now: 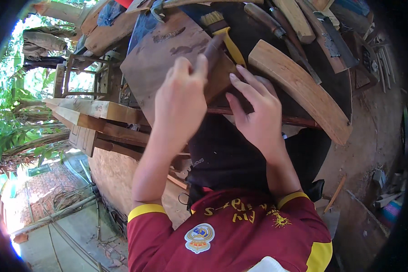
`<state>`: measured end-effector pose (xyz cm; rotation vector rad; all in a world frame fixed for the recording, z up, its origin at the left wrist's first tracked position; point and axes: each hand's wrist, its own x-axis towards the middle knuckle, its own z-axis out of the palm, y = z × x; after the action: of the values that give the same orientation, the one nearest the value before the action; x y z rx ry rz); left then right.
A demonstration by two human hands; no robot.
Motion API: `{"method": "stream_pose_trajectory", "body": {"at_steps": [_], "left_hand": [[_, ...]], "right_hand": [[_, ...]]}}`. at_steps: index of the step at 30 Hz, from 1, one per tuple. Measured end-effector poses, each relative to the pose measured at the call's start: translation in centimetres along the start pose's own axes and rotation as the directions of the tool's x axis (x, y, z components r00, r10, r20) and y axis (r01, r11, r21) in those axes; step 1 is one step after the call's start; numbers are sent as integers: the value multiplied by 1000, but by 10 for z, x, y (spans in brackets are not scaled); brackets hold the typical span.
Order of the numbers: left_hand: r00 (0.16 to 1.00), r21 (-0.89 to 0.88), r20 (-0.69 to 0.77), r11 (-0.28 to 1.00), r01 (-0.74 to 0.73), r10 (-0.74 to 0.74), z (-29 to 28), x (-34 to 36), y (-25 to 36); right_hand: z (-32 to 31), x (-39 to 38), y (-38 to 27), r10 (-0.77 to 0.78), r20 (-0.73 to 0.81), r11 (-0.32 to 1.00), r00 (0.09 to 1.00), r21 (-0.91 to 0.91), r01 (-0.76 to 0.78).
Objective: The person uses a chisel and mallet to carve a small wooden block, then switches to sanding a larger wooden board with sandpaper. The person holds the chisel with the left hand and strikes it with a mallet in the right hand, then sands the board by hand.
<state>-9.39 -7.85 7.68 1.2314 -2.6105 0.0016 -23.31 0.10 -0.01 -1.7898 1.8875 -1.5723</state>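
Note:
A dark, narrow piece [212, 49], perhaps of wood, is in my left hand [180, 97], its fingers closed round it over a wide brown wooden board [147, 68]. My right hand [256, 109] has its fingers apart, their tips on or just over the board's right edge, holding nothing that I can see. Beyond them lies a brush [231, 43] with a yellow handle and pale bristles. A long, slightly curved wooden block [301, 90] lies right of my right hand.
Chisels [276, 31], a saw blade [333, 45] and a hammer [157, 10] lie around the dark worktop's back. Stacked timber [99, 124] juts out at the left, near a wooden frame [84, 79]. A dark box [362, 72] stands at the right, beside loose sticks.

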Motion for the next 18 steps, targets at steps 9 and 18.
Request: {"method": "stream_pose_trajectory", "body": {"at_steps": [9, 18], "left_hand": [[999, -102, 52, 995, -11, 16, 14, -8, 6], [1000, -96, 14, 995, -22, 23, 14, 19, 0]], "right_hand": [[0, 1, 0, 6, 0, 1000, 1000, 10, -6], [0, -1, 2, -17, 12, 999, 1000, 28, 16]]}}
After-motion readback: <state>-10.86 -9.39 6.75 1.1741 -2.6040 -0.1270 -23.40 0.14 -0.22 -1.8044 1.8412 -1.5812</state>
